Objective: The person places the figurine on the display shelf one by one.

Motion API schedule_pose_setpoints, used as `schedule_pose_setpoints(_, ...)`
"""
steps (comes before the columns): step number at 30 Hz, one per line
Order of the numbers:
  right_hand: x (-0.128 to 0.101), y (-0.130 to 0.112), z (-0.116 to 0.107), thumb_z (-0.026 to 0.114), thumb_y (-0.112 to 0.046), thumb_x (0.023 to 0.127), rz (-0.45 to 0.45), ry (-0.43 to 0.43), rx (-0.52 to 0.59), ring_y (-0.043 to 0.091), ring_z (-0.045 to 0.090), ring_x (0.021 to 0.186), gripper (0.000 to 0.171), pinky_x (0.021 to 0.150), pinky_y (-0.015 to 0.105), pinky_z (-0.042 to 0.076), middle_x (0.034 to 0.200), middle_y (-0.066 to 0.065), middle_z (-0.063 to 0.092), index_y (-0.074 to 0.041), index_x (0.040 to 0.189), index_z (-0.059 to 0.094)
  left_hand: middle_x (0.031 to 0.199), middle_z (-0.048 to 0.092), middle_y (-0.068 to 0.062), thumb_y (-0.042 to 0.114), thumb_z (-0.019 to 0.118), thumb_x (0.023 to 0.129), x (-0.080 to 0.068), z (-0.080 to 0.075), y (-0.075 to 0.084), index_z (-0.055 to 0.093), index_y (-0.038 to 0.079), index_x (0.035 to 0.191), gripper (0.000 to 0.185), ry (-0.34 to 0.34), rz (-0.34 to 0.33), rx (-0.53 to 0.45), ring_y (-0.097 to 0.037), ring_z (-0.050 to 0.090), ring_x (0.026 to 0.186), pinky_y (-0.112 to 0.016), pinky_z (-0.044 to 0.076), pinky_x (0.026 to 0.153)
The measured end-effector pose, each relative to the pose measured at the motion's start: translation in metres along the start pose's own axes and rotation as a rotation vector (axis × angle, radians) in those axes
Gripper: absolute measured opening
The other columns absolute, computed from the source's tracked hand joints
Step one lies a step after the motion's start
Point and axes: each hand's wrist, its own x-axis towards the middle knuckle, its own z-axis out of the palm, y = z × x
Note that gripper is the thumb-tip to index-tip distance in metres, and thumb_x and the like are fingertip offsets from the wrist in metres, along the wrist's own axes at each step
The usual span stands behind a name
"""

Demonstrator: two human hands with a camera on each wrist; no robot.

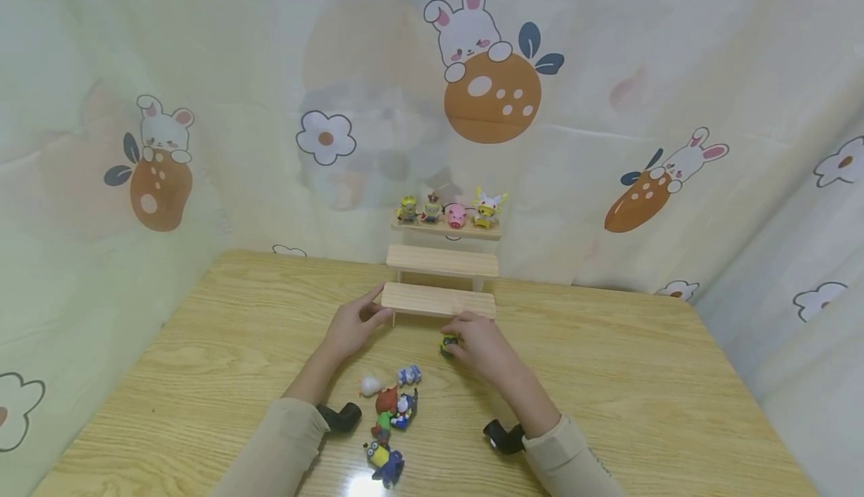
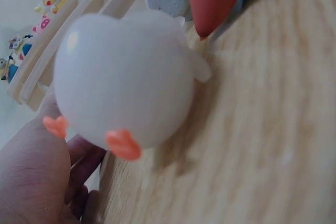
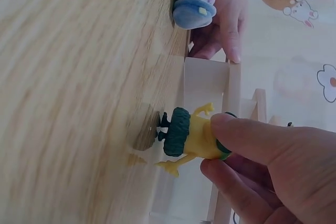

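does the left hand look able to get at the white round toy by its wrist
Probably yes. The left hand rests by the bottom step holding nothing, and the white round toy lies on the table just behind it, with nothing lying on it or between them.

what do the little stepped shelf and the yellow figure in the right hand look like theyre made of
The stepped shelf looks like pale unfinished wood: light grain lines, matte surface, square-cut plank edges. The yellow figure, pinched by the right hand, looks like moulded plastic or vinyl: smooth, evenly coloured body with a soft sheen and a dark green ribbed skirt. Hard or rubbery cannot be told from the pictures.
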Motion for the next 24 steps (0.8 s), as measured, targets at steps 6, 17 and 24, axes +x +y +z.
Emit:
schedule_pose_setpoints(6, 0.000, 0.000, 0.000, 0.075, -0.012, 0.080, -0.042, 0.054, 0.010, 0.024, 0.066, 0.102, 0.022, 0.090, 0.037, 0.053, 0.104, 0.006, 0.072, -0.007, 0.101, 0.073, 0.106, 0.072, -0.005, 0.044, 0.061, 0.090, 0.001, 0.000, 0.000, 0.042, 0.019, 0.144, 0.063, -0.006, 0.003, -0.015, -0.025, 0.063, 0.108, -0.047, 0.043, 0.103)
schedule_pose_setpoints(17, 0.010, -0.004, -0.023, 0.075, -0.017, 0.081, -0.006, 0.089, 0.100, 0.020, 0.069, 0.093, 0.026, 0.080, 0.032, 0.056, 0.104, 0.007, 0.072, -0.009, 0.105, 0.073, 0.106, 0.071, -0.004, 0.046, 0.060, 0.089, 0.001, -0.001, 0.000, 0.041, 0.018, 0.145, 0.065, -0.019, -0.004, -0.021, -0.026, 0.062, 0.109, -0.046, 0.041, 0.105)
schedule_pose_setpoints(24, 0.034, -0.009, -0.060, 0.072, -0.016, 0.085, -0.018, 0.160, 0.094, 0.022, 0.071, 0.089, 0.027, 0.074, 0.029, 0.058, 0.108, 0.011, 0.071, -0.005, 0.110, 0.071, 0.109, 0.070, -0.005, 0.047, 0.061, 0.089, 0.001, -0.002, -0.001, 0.042, 0.019, 0.144, 0.065, -0.016, -0.016, -0.022, -0.027, 0.059, 0.114, -0.047, 0.037, 0.108)
